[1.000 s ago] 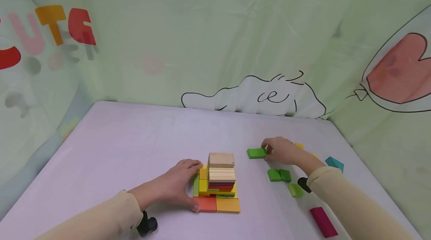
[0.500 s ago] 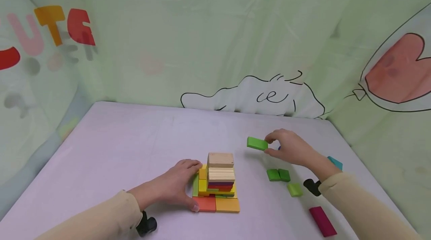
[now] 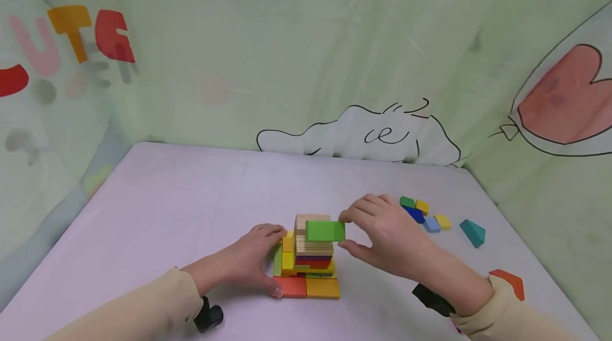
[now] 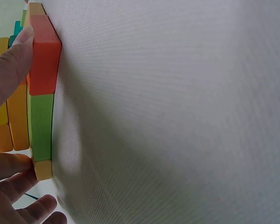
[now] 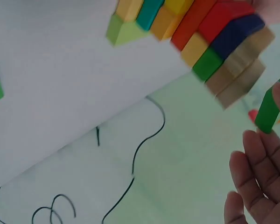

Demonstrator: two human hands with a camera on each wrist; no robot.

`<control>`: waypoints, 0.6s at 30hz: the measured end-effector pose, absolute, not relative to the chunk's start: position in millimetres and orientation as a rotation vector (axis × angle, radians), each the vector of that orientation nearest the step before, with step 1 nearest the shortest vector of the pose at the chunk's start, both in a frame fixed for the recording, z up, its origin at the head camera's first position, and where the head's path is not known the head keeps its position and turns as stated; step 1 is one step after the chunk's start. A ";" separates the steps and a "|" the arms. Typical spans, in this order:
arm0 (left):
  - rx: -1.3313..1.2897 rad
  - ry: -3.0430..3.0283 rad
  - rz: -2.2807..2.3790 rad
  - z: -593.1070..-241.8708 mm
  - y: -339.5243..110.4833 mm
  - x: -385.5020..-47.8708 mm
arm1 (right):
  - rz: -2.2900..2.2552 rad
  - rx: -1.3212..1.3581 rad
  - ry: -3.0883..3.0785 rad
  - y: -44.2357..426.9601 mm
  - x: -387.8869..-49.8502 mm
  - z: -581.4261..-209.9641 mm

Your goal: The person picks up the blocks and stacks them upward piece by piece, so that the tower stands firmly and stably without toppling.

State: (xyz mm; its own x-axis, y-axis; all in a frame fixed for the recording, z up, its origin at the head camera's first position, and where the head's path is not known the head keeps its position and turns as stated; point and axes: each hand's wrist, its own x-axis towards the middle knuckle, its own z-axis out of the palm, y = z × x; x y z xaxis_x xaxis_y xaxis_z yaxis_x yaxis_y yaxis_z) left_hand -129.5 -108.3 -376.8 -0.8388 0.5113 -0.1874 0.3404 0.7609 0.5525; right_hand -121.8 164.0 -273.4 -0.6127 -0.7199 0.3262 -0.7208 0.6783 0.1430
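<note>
A stepped stack of coloured blocks stands on the table, with plain wooden blocks (image 3: 313, 248) at its top and red (image 3: 291, 286) and orange (image 3: 322, 287) blocks at its near base. Around its left side my left hand (image 3: 248, 258) rests, thumb on the red block (image 4: 45, 65) and fingertips at the far end, beside a light green block (image 4: 41, 126). My right hand (image 3: 387, 235) pinches a green block (image 3: 325, 231) by its right end, in front of the wooden top in the head view. The right wrist view shows this green block (image 5: 268, 109) apart from the stack.
On the right of the table (image 3: 191, 197) lie a dark blue block (image 3: 414, 214), a light blue one (image 3: 432, 224), yellow ones (image 3: 442, 222), a small green one (image 3: 407, 201) and a teal one (image 3: 473, 233). An orange-red block (image 3: 509, 281) lies near the right sleeve.
My right hand has lifted the green block off the table and carried it left to the stack. The left hand has stayed in place.
</note>
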 end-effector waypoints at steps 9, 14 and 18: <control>0.684 2.633 0.739 -378.7 -107.1 -130.1 | -0.133 1.182 -2.531 152.2 -112.7 -283.6; 0.682 2.637 0.740 -377.5 -107.3 -129.2 | -0.160 1.172 -2.539 151.3 -112.4 -284.3; 0.688 2.639 0.752 -377.4 -108.0 -128.4 | -0.158 1.168 -2.540 150.2 -113.2 -284.2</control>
